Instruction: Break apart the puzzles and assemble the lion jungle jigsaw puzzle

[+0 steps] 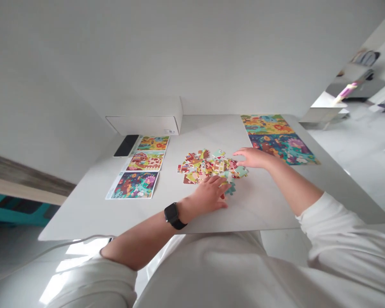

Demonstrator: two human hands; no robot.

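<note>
Multicolour jigsaw pcs (208,166) lay piled | L hand (208,193) fingers spread, empty, at pile | R hand (253,158) fingers narrow, touching pcs, no grip

White wall (179,55), pale floor (365,145), white table (259,209)

Left hand (208,194) hides jigsaw pile's (205,164) edge (pieces (218,153) too small to tell).

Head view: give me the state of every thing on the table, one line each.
left hand, open, palm down at the near edge of the pieces
right hand, open, fingers reaching to the pieces
jigsaw pieces, loose, in a jumbled heap
smartwatch, worn on the left wrist, screen dark
smartphone, lying flat, dark
three picture cards, flat, in a column
two picture sheets, flat, edge to edge
white box, closed as far as shows
</note>
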